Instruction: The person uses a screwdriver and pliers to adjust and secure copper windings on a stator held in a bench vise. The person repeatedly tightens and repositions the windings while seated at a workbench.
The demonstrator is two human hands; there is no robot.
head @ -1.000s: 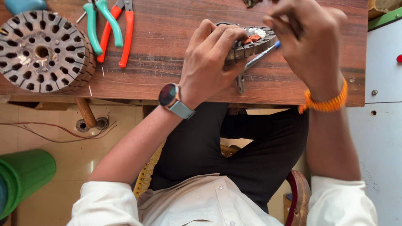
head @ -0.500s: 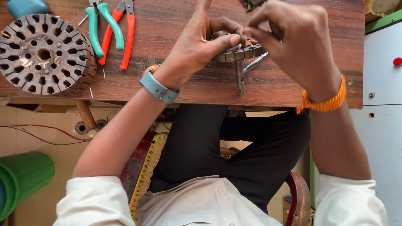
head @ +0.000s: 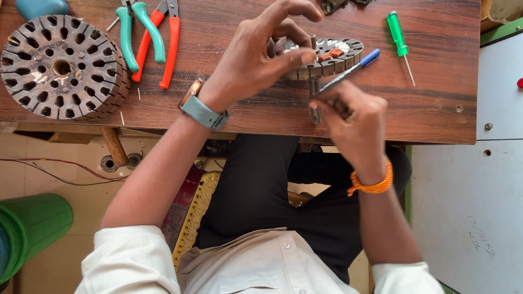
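Left hand: fingers pinch the rim of the small slotted metal disc on the counter — grip unchanged.
Right hand: drawn back off the disc (earlier both met there), closed around a blue pen.

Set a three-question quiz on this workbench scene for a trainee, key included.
1. Multiple choice: whose fingers curl over the small round slotted metal core with copper windings? A the left hand, wearing the grey wristwatch; B the right hand, wearing the orange wristband; C neither.
2. True or false: the right hand holds the green-handled screwdriver.
3. Fill in: the large dark slotted metal disc lies to the person's ____ of the green-handled pliers.
Key: 1 A. 2 False: it holds a slim blue-ended tool. 3 left.
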